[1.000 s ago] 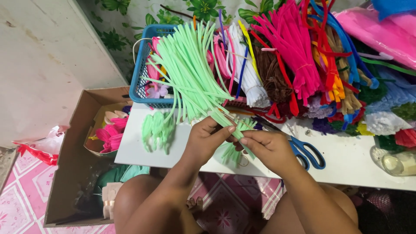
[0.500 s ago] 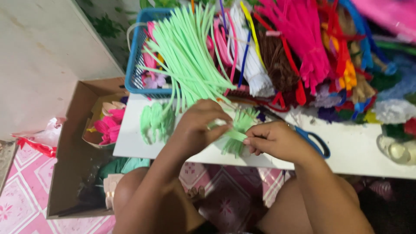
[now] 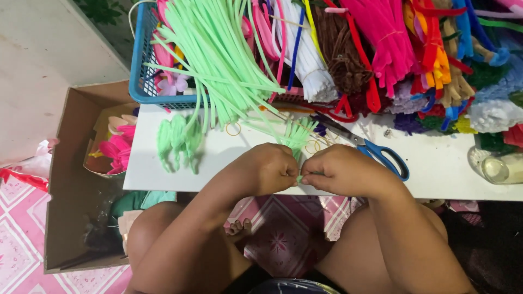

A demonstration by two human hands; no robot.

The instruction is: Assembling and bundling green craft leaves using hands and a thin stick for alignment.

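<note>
My left hand [image 3: 268,167] and my right hand [image 3: 342,170] meet knuckle to knuckle at the front edge of a low white table [image 3: 441,174]. Both pinch a light green pipe cleaner [image 3: 300,177], of which only a small bit shows between the fingers. Just behind my hands lies a short bunch of green pipe cleaner pieces [image 3: 297,135]. A big bundle of long light green pipe cleaners [image 3: 218,49] fans out from the back. Left of my hands several finished green folded shapes [image 3: 177,139] rest on the table.
Blue-handled scissors [image 3: 376,151] lie right behind my right hand. A blue basket [image 3: 143,76] and piles of coloured pipe cleaners [image 3: 403,49] fill the back. A clear jar [image 3: 498,166] lies at the right edge. A cardboard box [image 3: 68,179] with pink flowers [image 3: 117,149] stands on the floor, left.
My hands have come together and dropped toward the table's front edge, closing over the green piece. The camera has tilted lower and closer to the table.
</note>
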